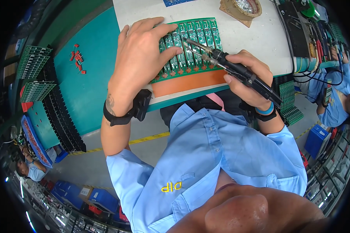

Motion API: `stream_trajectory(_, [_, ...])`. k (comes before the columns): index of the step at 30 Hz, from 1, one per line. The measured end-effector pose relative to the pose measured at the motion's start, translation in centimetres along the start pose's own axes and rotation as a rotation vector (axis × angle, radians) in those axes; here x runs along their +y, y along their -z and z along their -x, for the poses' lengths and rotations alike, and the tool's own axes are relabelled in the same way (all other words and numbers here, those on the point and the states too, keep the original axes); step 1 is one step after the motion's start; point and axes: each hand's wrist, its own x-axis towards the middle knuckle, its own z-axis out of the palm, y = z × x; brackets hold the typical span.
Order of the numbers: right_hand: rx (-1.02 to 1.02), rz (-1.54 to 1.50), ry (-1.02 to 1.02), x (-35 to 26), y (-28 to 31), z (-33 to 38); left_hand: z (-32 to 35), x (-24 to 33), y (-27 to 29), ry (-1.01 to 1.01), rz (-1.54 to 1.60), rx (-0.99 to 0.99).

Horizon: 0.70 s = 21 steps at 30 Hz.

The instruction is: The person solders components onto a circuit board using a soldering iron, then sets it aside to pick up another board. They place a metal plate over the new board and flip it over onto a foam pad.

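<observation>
Upright boards: several green boards point(37, 64) stand on edge at far left, just beside a black slotted rack point(58, 112); the gaps presumably keep their faces from rubbing.
Red parts: small red components point(78, 58) lie loose on the teal desk point(91, 101), within reach of the left side.
Left hand: the hand point(138, 50) rests over the left end of the panel, likely steadying it; palm down, thumb and index spread apart, fingers unclenched and closed around nothing visible. The forearm rises from below, the wrist nearly straight.
Orange strip: a flat orange piece point(190, 83) lies along the panel's near edge, perhaps a pad or stop.
Panel: the green circuit panel point(201, 33) lies flat between both hands, its long modules running away from the wearer, which leaves them open to the tool.
Soldering iron: the black-handled iron point(242, 72) slants toward the panel's middle; whether its tip touches is unclear.
Right hand: the hand point(257, 66) grasps the handle pen-fashion, fingers wrapped, thumb below, wrist angled inward, apparently for fine aim.
</observation>
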Motion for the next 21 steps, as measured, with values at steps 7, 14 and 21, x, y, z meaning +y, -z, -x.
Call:
stream_trajectory(7, [-0.017,-0.014,0.001,-0.5,-0.1,0.1,0.0,-0.8,0.4,-0.03,0.094,0.015])
stream_trajectory(14, [-0.025,-0.024,-0.011,0.2,-1.0,-0.6,0.4,-1.3,1.0,-0.042,0.014,0.004])
stream_trajectory(21, [-0.049,0.005,-0.006,0.2,-1.2,-1.0,0.6,-1.2,0.7,-0.015,0.027,0.005])
